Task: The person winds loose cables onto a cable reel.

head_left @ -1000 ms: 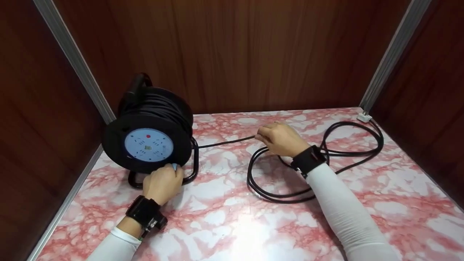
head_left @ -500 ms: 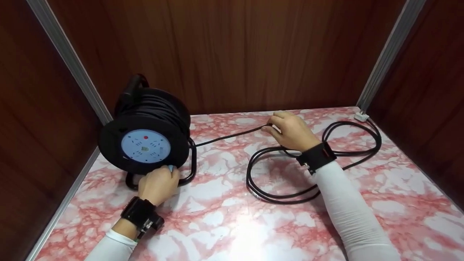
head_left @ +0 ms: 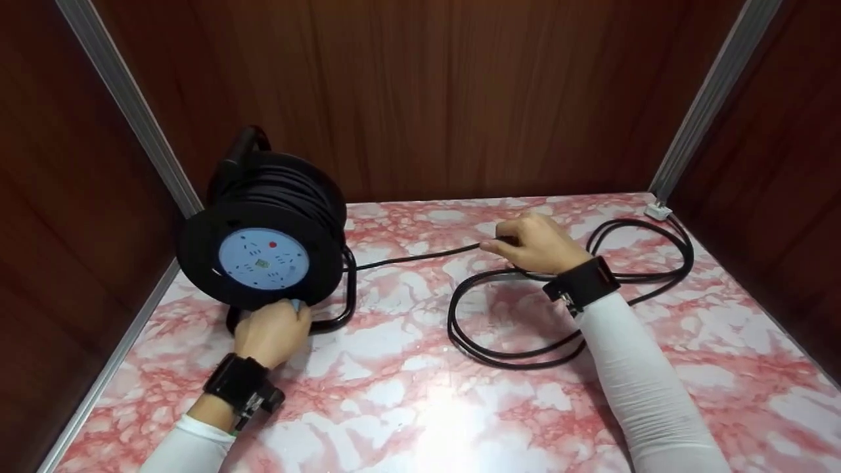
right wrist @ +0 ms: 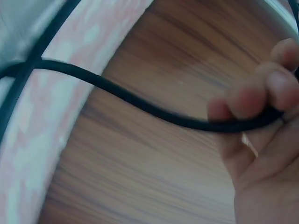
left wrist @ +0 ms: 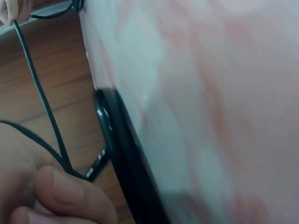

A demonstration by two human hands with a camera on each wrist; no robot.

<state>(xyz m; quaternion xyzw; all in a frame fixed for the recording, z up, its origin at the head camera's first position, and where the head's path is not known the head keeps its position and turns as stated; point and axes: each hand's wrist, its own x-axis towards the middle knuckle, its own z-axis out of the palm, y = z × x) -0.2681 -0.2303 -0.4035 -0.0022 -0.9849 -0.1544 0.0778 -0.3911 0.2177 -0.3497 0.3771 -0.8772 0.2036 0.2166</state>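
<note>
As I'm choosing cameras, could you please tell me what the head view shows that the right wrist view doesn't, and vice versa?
Head only: round black cable reel with blue socket face, left grip, white plug. Right wrist only: palm side of the right grip. Both: right grip, thin black cable, pink-white marbled tabletop, brown wood-grain panelling.

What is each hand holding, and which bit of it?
The left hand grips the blue knob at the lower edge of the reel; the right hand holds the black cord partway along its length.
</note>
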